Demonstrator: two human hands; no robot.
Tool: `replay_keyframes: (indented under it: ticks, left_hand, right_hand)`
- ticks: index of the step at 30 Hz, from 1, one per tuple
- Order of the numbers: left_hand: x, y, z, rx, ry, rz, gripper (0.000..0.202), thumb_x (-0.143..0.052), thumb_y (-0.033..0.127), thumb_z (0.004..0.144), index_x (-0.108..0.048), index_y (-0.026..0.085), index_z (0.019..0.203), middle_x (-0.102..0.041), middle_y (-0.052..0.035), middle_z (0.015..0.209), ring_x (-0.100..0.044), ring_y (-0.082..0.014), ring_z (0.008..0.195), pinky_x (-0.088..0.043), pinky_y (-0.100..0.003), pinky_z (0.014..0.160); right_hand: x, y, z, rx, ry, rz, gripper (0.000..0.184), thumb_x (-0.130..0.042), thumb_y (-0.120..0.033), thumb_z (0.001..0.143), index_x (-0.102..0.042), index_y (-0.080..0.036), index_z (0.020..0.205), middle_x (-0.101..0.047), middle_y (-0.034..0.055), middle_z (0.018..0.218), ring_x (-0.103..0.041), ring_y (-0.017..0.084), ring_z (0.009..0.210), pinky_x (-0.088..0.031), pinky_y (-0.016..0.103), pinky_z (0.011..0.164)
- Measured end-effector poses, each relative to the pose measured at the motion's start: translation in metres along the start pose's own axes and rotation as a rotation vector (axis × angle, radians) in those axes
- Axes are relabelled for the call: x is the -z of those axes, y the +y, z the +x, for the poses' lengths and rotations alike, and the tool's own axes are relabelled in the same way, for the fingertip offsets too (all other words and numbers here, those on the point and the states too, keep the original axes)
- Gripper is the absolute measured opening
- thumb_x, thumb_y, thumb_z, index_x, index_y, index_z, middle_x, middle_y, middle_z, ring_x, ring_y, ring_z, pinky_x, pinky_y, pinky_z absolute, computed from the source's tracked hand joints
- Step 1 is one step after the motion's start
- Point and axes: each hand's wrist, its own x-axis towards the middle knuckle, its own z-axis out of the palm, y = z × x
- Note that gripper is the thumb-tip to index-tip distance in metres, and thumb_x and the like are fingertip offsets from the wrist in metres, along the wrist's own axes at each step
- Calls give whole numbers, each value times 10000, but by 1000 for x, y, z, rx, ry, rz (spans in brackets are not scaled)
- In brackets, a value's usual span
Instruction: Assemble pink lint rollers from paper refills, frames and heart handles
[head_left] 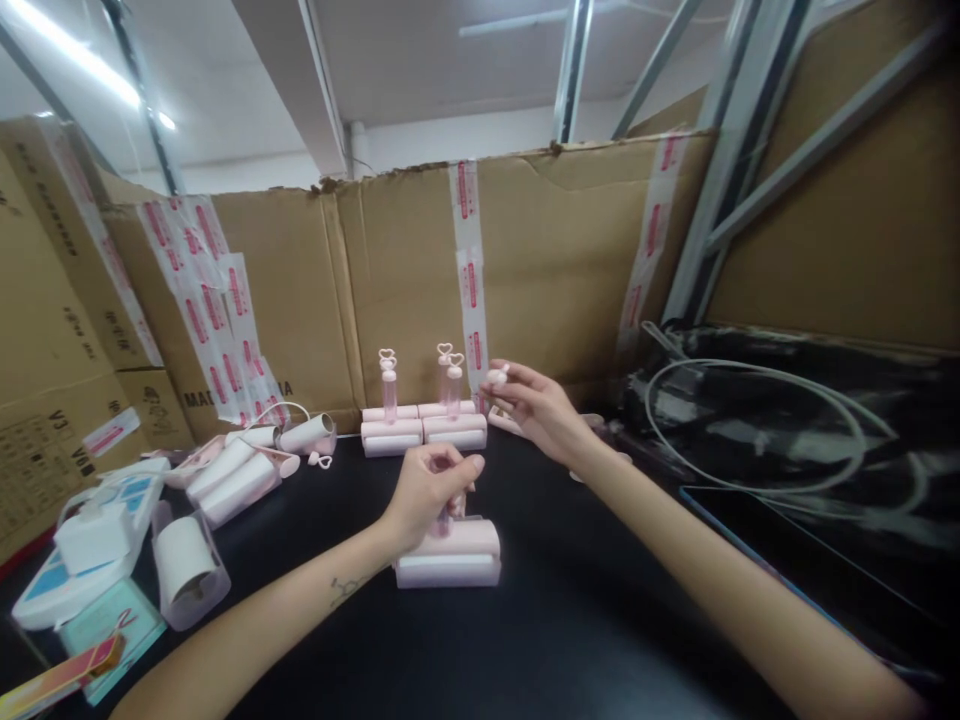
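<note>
Pink-and-white roller unit (448, 570) sits on the black tabletop (570, 600), front and centre, clear tube (442, 525) standing up from its top. Left hand (429, 492) is curled in over the tube's upper end; contact hidden, can't tell if it's clamped. Right hand (544, 408) has a small pale piece (497, 377) pinched between fingertips, raised and clear of the unit. Two similar units (392, 436) (455, 434) stand behind, heart-topped tubes (389, 385) upright on them. Step in hand reads as work at the tube top. Next move would call for a steady tube and straight alignment if the piece belongs there.
</note>
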Motion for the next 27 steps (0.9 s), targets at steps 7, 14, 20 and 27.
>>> replay_keyframes:
  ticks: [7,14,20,27]
  left_hand:
    - [-1,4,-4,32,-42,-189,543,-516,678,670,-548,155,524,-365,54,343,-346,-66,318,-310,-213,385]
    - [1,5,0,171,-25,-271,745,-269,811,661,-546,146,470,-386,6,329,-346,-86,289,-252,-220,325]
    - [0,3,0,199,-6,-268,673,-322,795,666,-512,169,509,-411,13,345,-377,-94,298,-278,-218,304]
    - [-1,6,0,218,21,-213,688,-322,859,613,-419,194,463,-376,27,320,-349,-84,270,-215,-196,259]
  right_hand:
    - [-46,-25,-56,11,-272,109,221,-705,-354,722,-597,-213,853,-558,-43,726,-543,83,561,-488,238,570]
    - [-50,-26,-70,136,-378,-119,251,-632,-377,800,-688,-200,968,-651,58,970,-613,182,830,-507,332,757]
    - [-47,-23,-78,89,-408,-170,325,-603,-400,815,-658,-220,1080,-660,33,801,-631,176,678,-532,307,593]
    - [-51,-27,-80,240,-337,-303,232,-673,-363,765,-670,-196,925,-663,42,875,-632,211,850,-527,359,787]
